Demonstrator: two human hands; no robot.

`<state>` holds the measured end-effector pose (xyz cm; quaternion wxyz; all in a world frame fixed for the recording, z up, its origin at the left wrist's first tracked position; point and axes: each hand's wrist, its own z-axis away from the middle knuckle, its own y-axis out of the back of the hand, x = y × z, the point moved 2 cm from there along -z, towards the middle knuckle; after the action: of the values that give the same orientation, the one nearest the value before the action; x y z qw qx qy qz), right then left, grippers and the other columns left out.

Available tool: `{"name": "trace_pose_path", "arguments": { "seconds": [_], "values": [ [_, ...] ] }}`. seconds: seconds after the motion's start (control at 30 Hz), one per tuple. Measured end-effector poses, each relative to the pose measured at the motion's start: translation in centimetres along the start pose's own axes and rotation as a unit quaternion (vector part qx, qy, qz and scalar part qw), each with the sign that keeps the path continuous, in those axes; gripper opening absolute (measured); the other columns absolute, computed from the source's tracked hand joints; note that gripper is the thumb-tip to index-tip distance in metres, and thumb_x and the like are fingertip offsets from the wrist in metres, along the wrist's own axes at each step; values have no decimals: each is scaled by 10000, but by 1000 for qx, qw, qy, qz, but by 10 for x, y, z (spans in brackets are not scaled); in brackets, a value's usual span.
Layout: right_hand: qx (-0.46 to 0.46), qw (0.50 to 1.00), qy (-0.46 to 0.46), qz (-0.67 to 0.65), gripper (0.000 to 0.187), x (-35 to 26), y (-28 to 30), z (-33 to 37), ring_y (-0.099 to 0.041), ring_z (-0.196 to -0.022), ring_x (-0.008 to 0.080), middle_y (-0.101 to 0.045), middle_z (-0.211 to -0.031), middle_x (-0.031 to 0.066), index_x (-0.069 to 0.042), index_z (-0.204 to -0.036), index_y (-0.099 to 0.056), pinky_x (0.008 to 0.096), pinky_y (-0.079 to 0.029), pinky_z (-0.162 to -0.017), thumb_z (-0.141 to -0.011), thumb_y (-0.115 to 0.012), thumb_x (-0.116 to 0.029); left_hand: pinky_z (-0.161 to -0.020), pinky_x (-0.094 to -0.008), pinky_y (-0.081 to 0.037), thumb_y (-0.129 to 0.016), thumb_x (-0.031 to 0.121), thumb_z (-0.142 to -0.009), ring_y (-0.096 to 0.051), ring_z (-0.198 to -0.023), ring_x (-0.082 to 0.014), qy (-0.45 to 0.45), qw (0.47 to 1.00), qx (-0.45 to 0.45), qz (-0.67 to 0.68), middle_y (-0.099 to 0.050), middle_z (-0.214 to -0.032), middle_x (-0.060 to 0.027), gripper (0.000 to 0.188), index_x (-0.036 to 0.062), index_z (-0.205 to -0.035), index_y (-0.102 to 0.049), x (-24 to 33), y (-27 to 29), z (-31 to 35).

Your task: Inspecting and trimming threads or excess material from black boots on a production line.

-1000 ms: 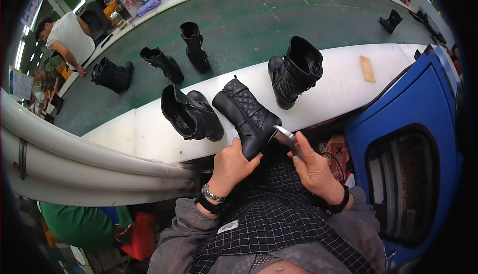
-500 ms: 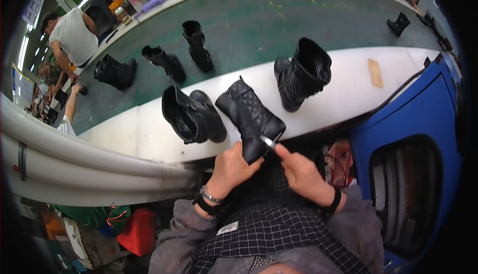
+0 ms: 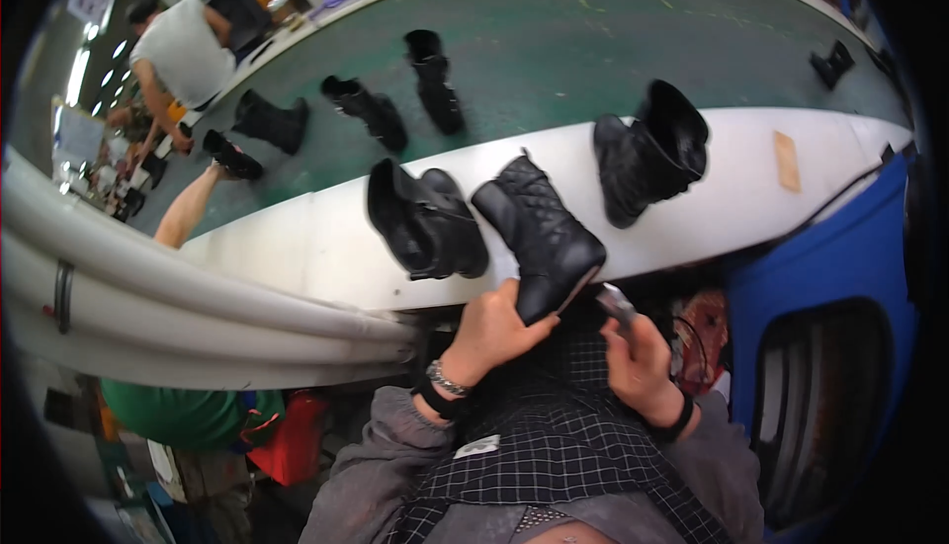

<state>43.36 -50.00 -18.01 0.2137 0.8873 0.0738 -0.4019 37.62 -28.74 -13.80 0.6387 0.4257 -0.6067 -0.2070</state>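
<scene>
My left hand (image 3: 499,332) grips a black quilted ankle boot (image 3: 544,223) around its toe end. The boot lies on its side, its shaft over the white ledge and its toe toward me at the front edge. In my closed right hand (image 3: 641,371) is a small tool with a silver metal tip (image 3: 615,299). That tip points up toward the boot's sole, with a gap between them; its exact kind cannot be made out. Close beside the held boot, on the left, stands a black boot (image 3: 425,223). Another black boot (image 3: 647,154) stands farther right on the ledge.
Beyond the white ledge (image 3: 297,248) runs a green work surface (image 3: 554,40) with several black boots. A tan strip (image 3: 786,161) lies on the ledge's right. White pipes (image 3: 198,317) flank my left, a blue machine (image 3: 830,267) my right. Another person's arm (image 3: 193,206) reaches in at left.
My right hand has drawn the tool back from the boot, to the right. The whole view has shifted, so things appear farther right. Another person's hand at left now touches a black boot.
</scene>
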Motion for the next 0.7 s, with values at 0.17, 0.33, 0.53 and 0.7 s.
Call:
{"name": "trace_pose_path", "arguments": {
  "seconds": [0.17,0.33,0.53,0.7],
  "values": [
    [-11,999,33,-34,370,7,-18,-1,-599,-682,281,-598,-821,126,-38,-1170,-537,362,-503,-620,-816,-596,49,-587,-414,-522,-828,355,-685,-667,-661,-404,16,1000,-5,-20,-631,-690,-260,494,-56,-854,-614,0,2,3],
    [-68,997,-23,-10,508,16,-16,0,-598,-697,332,-594,-803,172,28,-1299,-478,409,-491,-622,-803,-586,53,-585,-416,-521,-819,371,-692,-662,-647,-402,-7,998,13,62,-633,-681,-254,505,-65,-828,-604,-2,1,2],
    [-52,998,36,-18,303,8,-15,-2,-592,-703,349,-604,-851,177,26,-1095,-540,406,-482,-608,-797,-573,67,-605,-418,-524,-806,391,-706,-663,-660,-406,16,1000,-2,3,-642,-700,-244,501,-51,-848,-618,-5,-2,3],
    [-130,991,21,18,760,19,-16,-1,-617,-696,191,-631,-892,128,-118,-1512,-263,295,-508,-659,-838,-539,98,-605,-421,-523,-801,403,-705,-663,-664,-402,-2,999,19,32,-645,-704,-240,505,-49,-842,-621,-3,-1,4]
  ]
}}
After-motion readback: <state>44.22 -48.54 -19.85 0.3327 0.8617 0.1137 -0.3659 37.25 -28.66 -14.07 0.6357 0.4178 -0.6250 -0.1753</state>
